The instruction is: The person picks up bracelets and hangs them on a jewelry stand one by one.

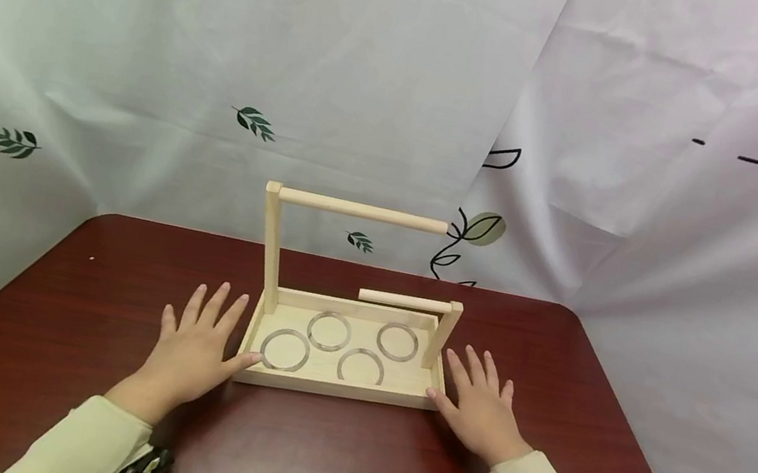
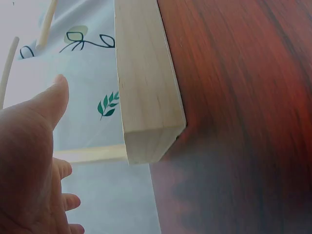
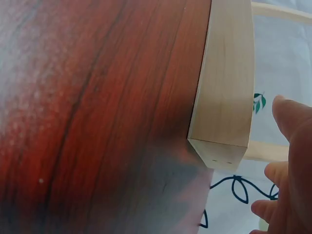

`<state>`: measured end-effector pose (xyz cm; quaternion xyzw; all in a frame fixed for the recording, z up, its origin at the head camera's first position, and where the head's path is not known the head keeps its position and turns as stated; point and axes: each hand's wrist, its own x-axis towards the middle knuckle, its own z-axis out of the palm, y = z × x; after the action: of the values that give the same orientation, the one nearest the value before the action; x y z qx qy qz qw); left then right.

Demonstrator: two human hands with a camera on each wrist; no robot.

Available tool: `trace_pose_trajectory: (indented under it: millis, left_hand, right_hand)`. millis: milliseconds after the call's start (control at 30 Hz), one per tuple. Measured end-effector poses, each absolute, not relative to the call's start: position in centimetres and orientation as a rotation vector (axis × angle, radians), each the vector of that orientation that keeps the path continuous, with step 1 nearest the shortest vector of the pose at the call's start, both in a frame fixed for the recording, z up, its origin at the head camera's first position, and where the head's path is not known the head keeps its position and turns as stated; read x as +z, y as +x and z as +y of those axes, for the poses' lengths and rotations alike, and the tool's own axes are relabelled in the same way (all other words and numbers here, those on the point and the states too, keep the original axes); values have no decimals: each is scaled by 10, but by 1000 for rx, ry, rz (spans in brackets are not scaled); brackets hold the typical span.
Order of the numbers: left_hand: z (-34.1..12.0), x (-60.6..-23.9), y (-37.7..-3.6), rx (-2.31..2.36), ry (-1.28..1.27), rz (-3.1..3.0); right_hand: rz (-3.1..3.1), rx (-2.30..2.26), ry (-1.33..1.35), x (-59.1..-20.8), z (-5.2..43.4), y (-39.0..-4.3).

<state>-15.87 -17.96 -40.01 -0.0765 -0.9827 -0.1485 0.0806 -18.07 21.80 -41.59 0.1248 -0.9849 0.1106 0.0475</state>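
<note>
We see left hand (image 1: 196,344) flat on dark red table (image 1: 68,317), fingers spread, thumb touching left end of wooden tray (image 1: 329,387). Tray mid-table, four metal rings (image 1: 285,350) inside, two posts with dowels. Right hand (image 1: 481,411) flat, fingers spread, thumb at tray's right corner.

Wooden tray (image 1: 322,385) mid-table (image 1: 71,301), four rings (image 1: 329,331) inside, hands (image 1: 195,348) flanking it

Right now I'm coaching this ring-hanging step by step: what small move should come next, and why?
Probably lift the right hand over the wooden tray wall to pinch the nearest ring. Both it and the left hand lie flat beside the tray, holding nothing, and all four rings lie inside while both pegs are bare.
</note>
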Motion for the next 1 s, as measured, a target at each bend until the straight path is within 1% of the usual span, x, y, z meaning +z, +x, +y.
trace_pose_trajectory:
  millis: [433,1000]
  left_hand:
    - [-157,-398,-165,-420,-298,-2931]
    - [-119,-384,-177,-357,-491,-2910]
  right_hand:
    - [-3021,348,418,-419,216,-184]
    - [-3072,400,432,-422,214,-183]
